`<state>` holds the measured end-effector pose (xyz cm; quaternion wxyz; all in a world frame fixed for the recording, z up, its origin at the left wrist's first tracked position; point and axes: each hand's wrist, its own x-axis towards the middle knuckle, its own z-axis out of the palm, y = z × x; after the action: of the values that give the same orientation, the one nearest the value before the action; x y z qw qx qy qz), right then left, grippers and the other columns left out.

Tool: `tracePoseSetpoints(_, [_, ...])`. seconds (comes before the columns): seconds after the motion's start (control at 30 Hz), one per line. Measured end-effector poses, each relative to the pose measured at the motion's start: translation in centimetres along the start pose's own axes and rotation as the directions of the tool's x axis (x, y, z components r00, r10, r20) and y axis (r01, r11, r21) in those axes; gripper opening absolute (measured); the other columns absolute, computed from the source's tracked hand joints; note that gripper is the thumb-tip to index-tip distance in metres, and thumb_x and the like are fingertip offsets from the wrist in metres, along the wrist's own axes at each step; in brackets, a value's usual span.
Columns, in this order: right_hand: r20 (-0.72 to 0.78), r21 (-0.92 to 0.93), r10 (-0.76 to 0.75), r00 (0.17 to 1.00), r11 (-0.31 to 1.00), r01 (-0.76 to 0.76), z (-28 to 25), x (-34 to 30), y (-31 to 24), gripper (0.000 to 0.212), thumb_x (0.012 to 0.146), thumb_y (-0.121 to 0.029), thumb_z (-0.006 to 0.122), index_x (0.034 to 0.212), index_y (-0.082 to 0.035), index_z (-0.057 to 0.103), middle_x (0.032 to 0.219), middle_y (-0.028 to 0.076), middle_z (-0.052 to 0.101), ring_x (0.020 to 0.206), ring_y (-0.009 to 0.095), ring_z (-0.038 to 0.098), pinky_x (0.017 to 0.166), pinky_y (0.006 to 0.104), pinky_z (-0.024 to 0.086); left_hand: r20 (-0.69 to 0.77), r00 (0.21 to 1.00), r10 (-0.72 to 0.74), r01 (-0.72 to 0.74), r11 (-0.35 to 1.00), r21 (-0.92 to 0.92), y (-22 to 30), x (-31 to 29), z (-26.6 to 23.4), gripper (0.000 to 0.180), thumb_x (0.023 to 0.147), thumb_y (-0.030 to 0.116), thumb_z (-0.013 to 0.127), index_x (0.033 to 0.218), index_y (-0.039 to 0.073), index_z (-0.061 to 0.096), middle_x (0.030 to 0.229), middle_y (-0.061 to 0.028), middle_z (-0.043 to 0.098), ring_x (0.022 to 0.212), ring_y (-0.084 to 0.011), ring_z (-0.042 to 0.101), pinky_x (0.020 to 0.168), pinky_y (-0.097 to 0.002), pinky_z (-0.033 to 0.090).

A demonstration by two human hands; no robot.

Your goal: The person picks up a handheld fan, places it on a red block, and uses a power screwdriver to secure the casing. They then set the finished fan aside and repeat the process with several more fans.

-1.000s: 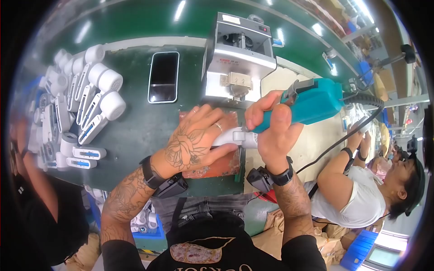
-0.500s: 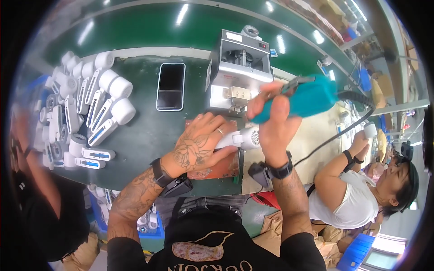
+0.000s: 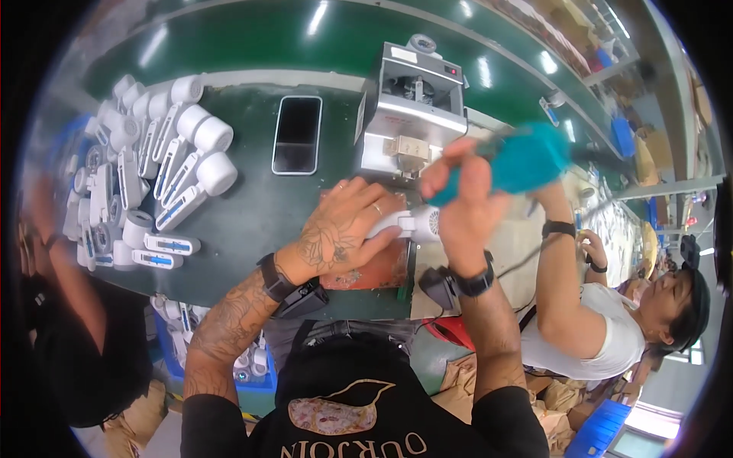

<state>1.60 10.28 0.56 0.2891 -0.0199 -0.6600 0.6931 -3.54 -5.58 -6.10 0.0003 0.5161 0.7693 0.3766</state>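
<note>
I see my left hand (image 3: 343,229) pressing a small white device (image 3: 408,224) onto a reddish pad (image 3: 366,269) on the green bench (image 3: 252,206). My right hand (image 3: 458,202) grips a teal power screwdriver (image 3: 527,159) above it. A phone (image 3: 297,134) lies near a grey machine (image 3: 412,114); white parts (image 3: 153,168) are piled at left.

Teal power screwdriver (image 3: 527,160) raised, blurred.
</note>
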Motion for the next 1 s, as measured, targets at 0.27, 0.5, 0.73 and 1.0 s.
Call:
tracePoseSetpoints(0.27, [0.027, -0.001, -0.001, 1.0, 1.0, 0.001, -2.1, -3.7, -0.7, 0.06, 0.091, -0.055, 0.064, 0.102, 0.004, 0.052, 0.068, 0.008, 0.052, 0.058, 0.018, 0.052, 0.055, 0.0329, 0.045, 0.022, 0.999, -0.037, 0.038, 0.999, -0.039, 0.3, 0.3, -0.1, 0.036, 0.086, 0.026, 0.066, 0.117, 0.009, 0.065, 0.099, -0.0058, 0.058, 0.092, -0.026, 0.052, 0.084, -0.0387, 0.042])
tracePoseSetpoints(0.5, [0.026, 0.039, 0.018, 1.0, 0.999, -0.019, -2.2, -4.2, 0.5, 0.053, 0.092, -0.049, 0.066, 0.1, 0.002, 0.052, 0.068, 0.009, 0.053, 0.06, 0.019, 0.053, 0.056, 0.0327, 0.045, 0.03, 0.997, -0.065, 0.066, 0.998, -0.01, 0.6, -0.1, 0.2, 0.037, 0.087, 0.028, 0.065, 0.119, 0.009, 0.065, 0.102, -0.0057, 0.058, 0.095, -0.0257, 0.051, 0.086, -0.0388, 0.042])
tracePoseSetpoints(0.73, [0.056, 0.071, -0.008, 0.998, 0.997, 0.004, -2.0, -4.5, 0.9, 0.049, 0.092, -0.047, 0.067, 0.094, -0.001, 0.049, 0.069, 0.009, 0.054, 0.059, 0.018, 0.053, 0.056, 0.0327, 0.045, 0.03, 0.999, -0.046, 0.046, 0.999, -0.012, 0.5, 0.5, 0.5, 0.037, 0.087, 0.026, 0.065, 0.119, 0.009, 0.064, 0.107, -0.0049, 0.059, 0.096, -0.026, 0.052, 0.087, -0.0395, 0.042])
tracePoseSetpoints(1.0, [-0.088, -0.262, 0.046, 0.995, 0.963, -0.068, -3.4, -5.6, 2.1, 0.04, 0.098, -0.039, 0.057, 0.105, 0.0, 0.056, 0.074, 0.007, 0.057, 0.066, 0.018, 0.056, 0.061, 0.0316, 0.047, 0.015, 1.0, 0.015, -0.014, 1.0, -0.009, 0.4, -0.4, -0.8, 0.036, 0.083, 0.029, 0.069, 0.115, 0.012, 0.067, 0.119, -0.0054, 0.062, 0.1, -0.0297, 0.057, 0.089, -0.043, 0.045])
